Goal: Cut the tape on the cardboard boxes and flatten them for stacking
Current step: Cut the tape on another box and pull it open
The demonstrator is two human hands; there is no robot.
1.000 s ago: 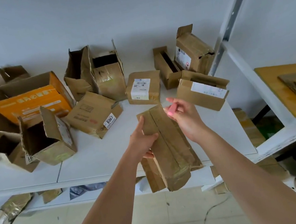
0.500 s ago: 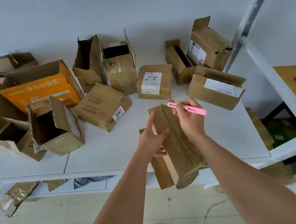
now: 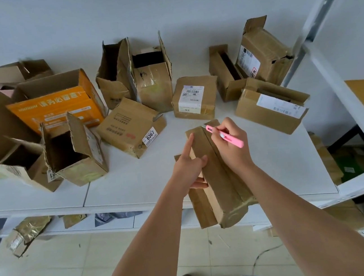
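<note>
On the white shelf (image 3: pixel 135 182), many cardboard boxes are spread out. An orange box (image 3: pixel 58 104) is seen open at back left; its inside is hidden. In front of it a small open box (image 3: pixel 74 154) is tipped toward the camera, and its dark inside shows no contents. A box marked 6367 (image 3: pixel 131 126) is lying closed beside it. Two tall open boxes (image 3: pixel 136 73) are set behind, dark inside. A labelled box (image 3: pixel 195 98) is closed at centre. At right, a long box (image 3: pixel 271 108) is partly open.

Over the shelf's front edge, a taped box (image 3: pixel 217 175) is held. It is gripped at its left side by the left hand (image 3: pixel 189 167), forefinger stretched along the top, the other fingers curled round the edge. A pink knife (image 3: pixel 224 135) is pinched in the right hand (image 3: pixel 233 146), fingers closed narrowly, with the blade tip laid at the far end of the box's centre seam.
</note>
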